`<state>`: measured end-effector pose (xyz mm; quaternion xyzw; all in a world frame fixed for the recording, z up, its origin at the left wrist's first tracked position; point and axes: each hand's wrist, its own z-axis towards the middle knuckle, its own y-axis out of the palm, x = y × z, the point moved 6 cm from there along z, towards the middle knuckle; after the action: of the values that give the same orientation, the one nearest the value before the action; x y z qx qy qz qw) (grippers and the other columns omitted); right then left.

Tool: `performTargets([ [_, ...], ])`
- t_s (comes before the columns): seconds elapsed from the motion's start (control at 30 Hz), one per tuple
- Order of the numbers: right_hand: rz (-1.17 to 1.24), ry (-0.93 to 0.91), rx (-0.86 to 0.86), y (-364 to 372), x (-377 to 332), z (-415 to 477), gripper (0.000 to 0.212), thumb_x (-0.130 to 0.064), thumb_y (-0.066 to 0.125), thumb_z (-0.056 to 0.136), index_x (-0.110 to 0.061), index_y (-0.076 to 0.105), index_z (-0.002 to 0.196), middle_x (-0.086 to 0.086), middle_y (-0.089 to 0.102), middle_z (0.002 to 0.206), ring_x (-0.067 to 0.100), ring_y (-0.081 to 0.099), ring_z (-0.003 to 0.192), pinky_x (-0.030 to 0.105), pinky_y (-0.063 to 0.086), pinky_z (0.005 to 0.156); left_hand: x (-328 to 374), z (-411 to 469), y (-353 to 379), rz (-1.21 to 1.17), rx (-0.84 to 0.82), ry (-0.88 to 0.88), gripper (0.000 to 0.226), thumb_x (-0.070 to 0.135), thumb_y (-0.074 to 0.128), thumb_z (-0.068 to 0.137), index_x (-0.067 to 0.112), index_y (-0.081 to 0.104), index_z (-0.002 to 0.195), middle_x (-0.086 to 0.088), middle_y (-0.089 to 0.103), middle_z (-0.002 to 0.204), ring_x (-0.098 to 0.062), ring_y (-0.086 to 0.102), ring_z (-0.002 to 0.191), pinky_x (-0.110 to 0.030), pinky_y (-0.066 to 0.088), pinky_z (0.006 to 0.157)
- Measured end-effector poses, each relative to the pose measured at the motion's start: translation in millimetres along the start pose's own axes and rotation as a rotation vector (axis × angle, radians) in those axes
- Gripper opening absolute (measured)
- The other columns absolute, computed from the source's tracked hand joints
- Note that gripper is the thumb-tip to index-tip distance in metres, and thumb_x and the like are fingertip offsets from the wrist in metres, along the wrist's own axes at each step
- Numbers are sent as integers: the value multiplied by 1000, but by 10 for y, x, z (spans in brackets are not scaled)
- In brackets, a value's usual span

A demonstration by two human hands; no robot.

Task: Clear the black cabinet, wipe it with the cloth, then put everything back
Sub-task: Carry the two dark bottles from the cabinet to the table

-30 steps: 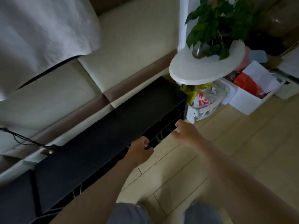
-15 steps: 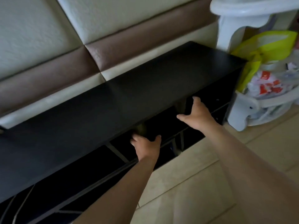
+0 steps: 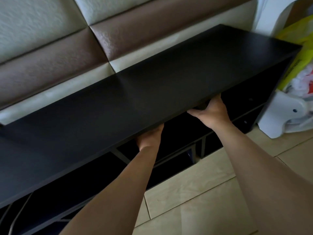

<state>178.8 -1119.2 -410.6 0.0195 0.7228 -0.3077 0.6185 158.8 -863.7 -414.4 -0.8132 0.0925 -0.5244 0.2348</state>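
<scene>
The long, low black cabinet [image 3: 152, 92] runs along the padded wall, its top bare. Below the top, its open shelf compartments are dark and I cannot make out what they hold. My left hand [image 3: 149, 138] reaches into a compartment under the front edge of the top, and its fingers are hidden by the top. My right hand [image 3: 212, 111] reaches in a little further right, thumb stretched out to the left, fingers also out of sight under the top. Something dark sits at its fingertips, too dim to name. No cloth is in view.
A white stand [image 3: 286, 114] with a yellow plastic bag [image 3: 294, 53] and other bags stands tight against the cabinet's right end. Pale floor tiles [image 3: 194, 192] lie in front. The cream and brown padded wall [image 3: 101, 39] backs the cabinet.
My head has dropped lower and closer to the cabinet. Both hands have gone from the front edge deeper into the compartment, so the top now hides their fingers.
</scene>
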Motion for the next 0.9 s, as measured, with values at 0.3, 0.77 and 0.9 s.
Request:
performTargets([
  [0.3,16,34,94,-144,2,-304,82,-27,92,68,-14,44,133,9,50,133,28,53,125,21,36,92,137,-249,125,39,25,126,46,47,86,74,21,62,104,10,66,104,-9,63,110,-19,44,90],
  [0.77,-15,170,76,-1616,-344,-1532,85,-24,92,67,-22,42,136,-8,56,118,15,54,110,30,45,91,539,-1664,206,45,-375,257,86,28,96,59,34,38,122,16,55,110,2,57,98,-22,48,85],
  [0.9,-52,218,75,-2186,-993,-1852,78,-21,91,69,-25,43,129,-8,56,115,14,53,105,30,41,85,1222,-2096,-205,45,-444,293,85,23,95,62,37,38,122,18,55,111,4,55,99,-17,46,82],
])
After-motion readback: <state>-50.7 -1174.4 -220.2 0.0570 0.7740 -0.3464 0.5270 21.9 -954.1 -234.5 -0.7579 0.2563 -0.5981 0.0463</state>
